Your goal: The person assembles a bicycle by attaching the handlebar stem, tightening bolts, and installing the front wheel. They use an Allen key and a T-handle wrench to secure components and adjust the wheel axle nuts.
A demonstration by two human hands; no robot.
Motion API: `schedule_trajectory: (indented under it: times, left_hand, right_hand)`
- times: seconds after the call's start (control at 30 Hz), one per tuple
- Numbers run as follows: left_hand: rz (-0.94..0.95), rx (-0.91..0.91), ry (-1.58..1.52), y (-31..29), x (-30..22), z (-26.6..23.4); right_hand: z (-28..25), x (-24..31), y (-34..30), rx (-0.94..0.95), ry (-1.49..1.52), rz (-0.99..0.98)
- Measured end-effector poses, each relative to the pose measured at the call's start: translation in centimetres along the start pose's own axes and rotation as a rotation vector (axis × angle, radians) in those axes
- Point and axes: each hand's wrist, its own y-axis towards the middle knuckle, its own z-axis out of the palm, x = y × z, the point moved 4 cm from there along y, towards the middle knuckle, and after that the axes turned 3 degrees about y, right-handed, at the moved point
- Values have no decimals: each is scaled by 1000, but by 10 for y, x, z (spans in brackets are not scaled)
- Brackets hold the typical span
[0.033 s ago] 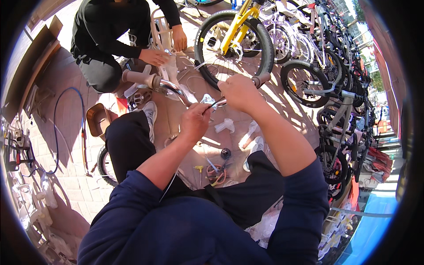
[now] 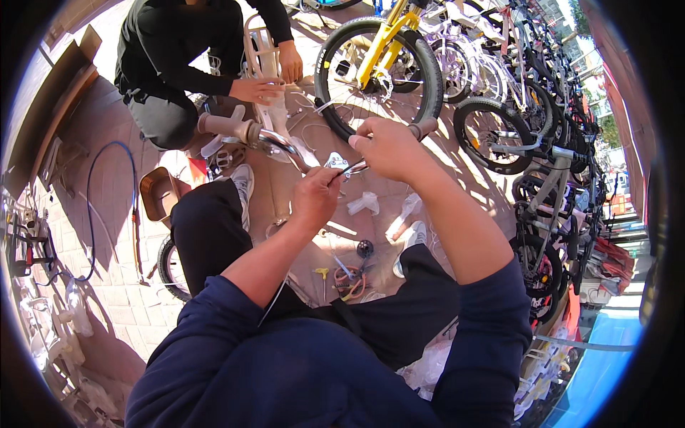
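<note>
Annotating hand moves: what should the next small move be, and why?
I'd probably have the bare right hand guide the thin dark cable along the curved silver metal handlebar: the bare left hand pinches it, and it runs toward the right hand, whose fingertip contact is unclear.

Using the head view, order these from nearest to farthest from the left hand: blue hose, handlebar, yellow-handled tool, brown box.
1. Handlebar: beside the left hand.
2. Yellow-handled tool: below, on the ground.
3. Brown box: to the left.
4. Blue hose: farther left.
</note>
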Motion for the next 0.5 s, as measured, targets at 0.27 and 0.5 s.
schedule_trajectory:
  times: [0.27, 0.5]
  left_hand:
    - [-38, -10, 4, -3, 3, -5]
    - [-57, 18, 73, -3, -2, -6]
  right_hand:
    - [-11, 11, -13, 120, 156, 213]
    - [-16, 17, -14, 86, 99, -176]
